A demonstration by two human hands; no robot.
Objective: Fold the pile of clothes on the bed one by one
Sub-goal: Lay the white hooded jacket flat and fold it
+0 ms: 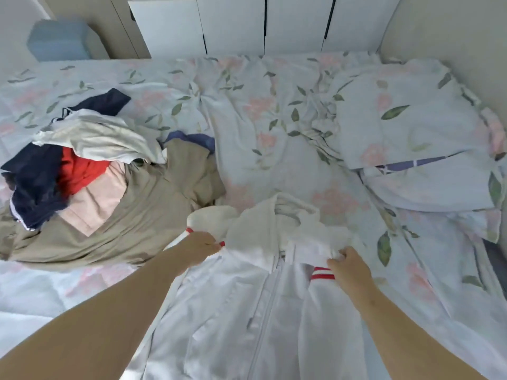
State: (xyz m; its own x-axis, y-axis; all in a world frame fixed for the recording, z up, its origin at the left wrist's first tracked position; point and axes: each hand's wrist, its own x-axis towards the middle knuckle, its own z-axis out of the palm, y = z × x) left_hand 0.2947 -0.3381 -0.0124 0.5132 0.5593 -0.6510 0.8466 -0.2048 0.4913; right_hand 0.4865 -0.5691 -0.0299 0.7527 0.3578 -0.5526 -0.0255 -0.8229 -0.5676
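- On the left I see the pile of clothes, heaped on the flowered quilt.
- My left hand pinches the white jacket at a red-trimmed edge.
- The jacket lies zipper up, nearest me, between both hands.
- My right hand grips its bunched collar.
- To the right, bare quilt runs up to a pillow.

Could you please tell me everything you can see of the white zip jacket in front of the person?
The white jacket looks like thin, smooth cloth, with a zip down its front and red stripes at two spots. It lies front up on the flowered bedcover, its top end bunched, right of the clothes pile. The left hand and the right hand each grip it near a striped part.
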